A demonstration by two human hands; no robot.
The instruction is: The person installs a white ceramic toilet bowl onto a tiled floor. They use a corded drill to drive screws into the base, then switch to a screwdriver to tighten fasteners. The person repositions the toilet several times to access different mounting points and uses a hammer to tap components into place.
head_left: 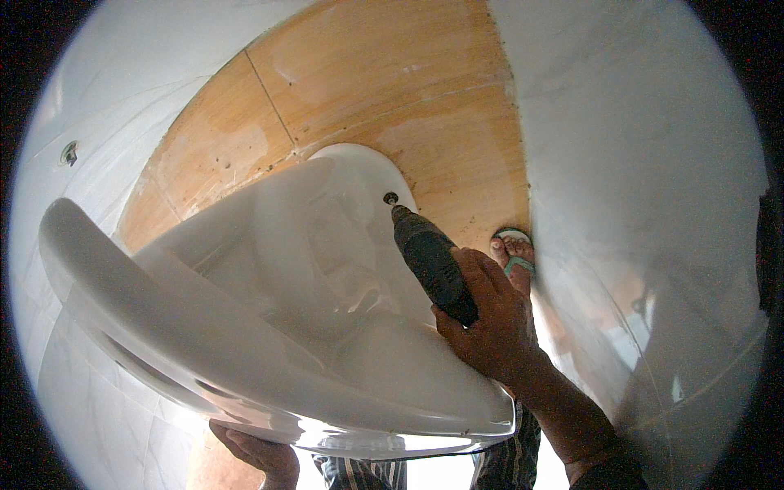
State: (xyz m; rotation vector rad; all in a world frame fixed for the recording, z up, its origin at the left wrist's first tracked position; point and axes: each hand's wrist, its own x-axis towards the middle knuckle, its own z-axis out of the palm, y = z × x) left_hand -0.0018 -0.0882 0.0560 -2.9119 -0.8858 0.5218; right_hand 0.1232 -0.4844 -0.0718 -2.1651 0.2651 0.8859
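Note:
A white ceramic toilet bowl (327,253) fills the middle of the view, its thick curved rim running from the left to the lower right. My right hand (492,318) is closed around a dark handheld power drill (433,265). The drill's thin tip points up and left, meeting a small dark round spot (390,198) on the bowl's base; whether that is a hole or a fitting I cannot tell. Below the near edge, my left hand (257,453) holds the bowl from underneath, with some of its fingers hidden.
Tan floor tiles (392,73) with dirt specks and joints lie beyond the bowl. Grey-white marbled walls rise at the right (621,163) and the left, where a small metal fitting (69,153) sits. A foot in a sandal (516,251) stands beside the drill hand.

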